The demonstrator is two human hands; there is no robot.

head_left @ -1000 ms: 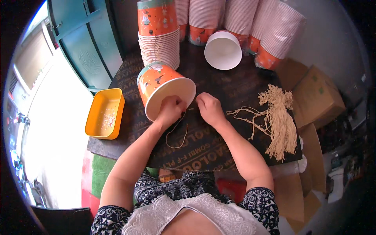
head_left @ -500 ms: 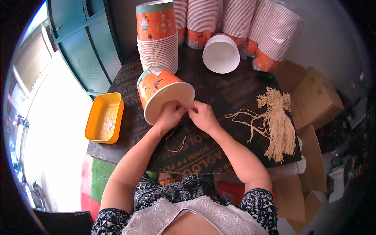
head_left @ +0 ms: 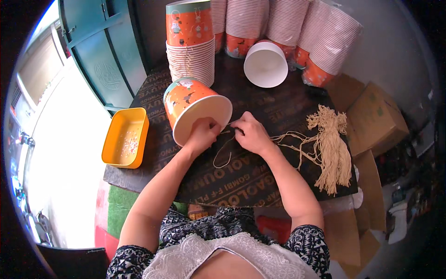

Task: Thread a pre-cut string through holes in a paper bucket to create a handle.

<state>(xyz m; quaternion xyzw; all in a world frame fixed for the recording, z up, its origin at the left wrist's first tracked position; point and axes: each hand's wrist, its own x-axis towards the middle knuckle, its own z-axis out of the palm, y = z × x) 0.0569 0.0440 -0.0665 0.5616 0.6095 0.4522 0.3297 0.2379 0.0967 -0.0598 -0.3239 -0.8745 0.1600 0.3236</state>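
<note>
An orange paper bucket [head_left: 188, 103] with a green band lies tilted, its white mouth toward me. My left hand [head_left: 202, 136] reaches into that mouth, fingers closed at the right side of the rim; just what is pinched there is partly hidden. Just right of the rim, my right hand [head_left: 252, 134] is closed in a pinch on a thin beige string [head_left: 223, 162]. The string's loose end curls on the dark table below the hands.
A bundle of beige strings [head_left: 332, 153] lies at right. A yellow tray [head_left: 110, 142] with small bits stands at left. Behind are a stack of buckets [head_left: 190, 60], a single bucket [head_left: 265, 65] and several wrapped stacks [head_left: 332, 39]. Cardboard boxes [head_left: 378, 118] stand beside the table [head_left: 278, 186].
My right hand has moved right, away from the rim and my left hand, and the string has shifted right. My left hand and the bucket have hardly moved.
</note>
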